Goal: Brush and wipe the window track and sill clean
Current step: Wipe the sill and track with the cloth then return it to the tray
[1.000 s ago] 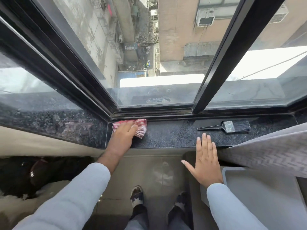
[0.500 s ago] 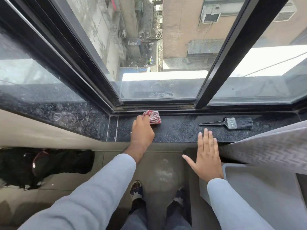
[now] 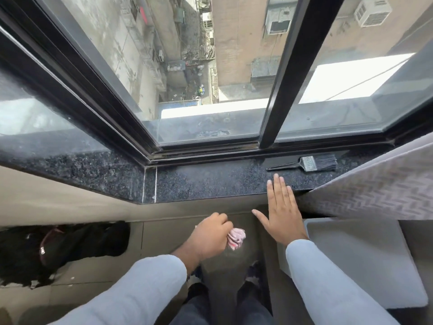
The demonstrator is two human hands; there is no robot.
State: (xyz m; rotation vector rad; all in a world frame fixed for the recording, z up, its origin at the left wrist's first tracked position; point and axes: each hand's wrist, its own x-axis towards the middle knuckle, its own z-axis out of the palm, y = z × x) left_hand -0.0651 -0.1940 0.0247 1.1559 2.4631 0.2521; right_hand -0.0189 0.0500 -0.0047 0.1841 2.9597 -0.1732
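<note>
The left hand (image 3: 210,238) is below the edge of the sill (image 3: 210,181), away from the stone, and its fingers are closed tightly around a bunched pink and red cloth (image 3: 236,238); only a small part of the cloth comes out on the right side of the fist. The right hand (image 3: 282,214) lies flat with the fingers straight and close together, the thumb spread out to the left; its fingertips rest on the front edge of the dark speckled sill, and the palm hangs over the edge toward the person. The brush (image 3: 307,164) lies flat on the sill, just beyond the right fingertips and not touching them. Its long axis goes along the sill, almost parallel to the window track (image 3: 210,152): the thin black handle points to the left and the dark bristles point to the right, with a metal band between them. The track is a black channel behind the sill, at the foot of the glass, and a black vertical frame bar (image 3: 281,90) meets it just left of the brush handle. To the right, a grey patterned curtain (image 3: 375,191) hangs over the end of the sill, close to the bristles. Under the right arm there is a grey tray-like surface (image 3: 363,259). A dark bag (image 3: 58,247) lies on the floor to the left.
</note>
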